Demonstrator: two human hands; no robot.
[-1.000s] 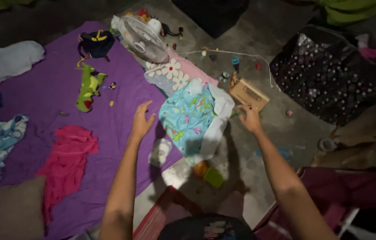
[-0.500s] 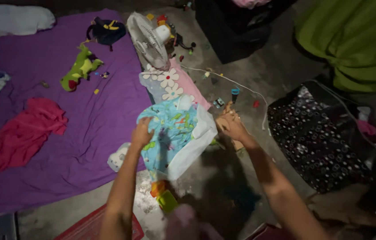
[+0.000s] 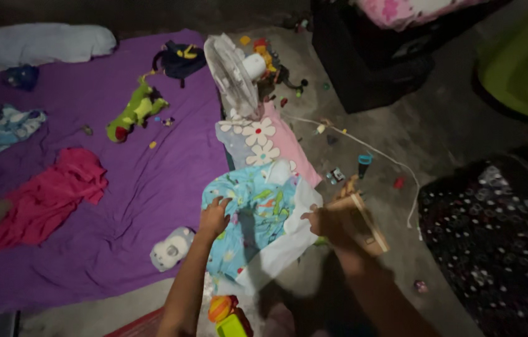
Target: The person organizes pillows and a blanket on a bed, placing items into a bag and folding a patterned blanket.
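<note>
Floor [image 3: 401, 131]: bare grey concrete. On it: purple sheet [image 3: 120, 181], fan [image 3: 232, 75], white cord [image 3: 376, 153], small toys [image 3: 363, 163], dotted bag [image 3: 494, 237], black box [image 3: 370, 68]. On the sheet: green plush [image 3: 131, 112], pink cloth [image 3: 52, 196], dark backpack [image 3: 179, 59], white pillow [image 3: 39, 43], white toy [image 3: 172, 248].

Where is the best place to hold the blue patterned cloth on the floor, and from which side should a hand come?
Probably its near-left edge, where the left hand already rests on the blue patterned cloth. Come from above: it lies crumpled and flat, with loose folds there to pinch.
</note>
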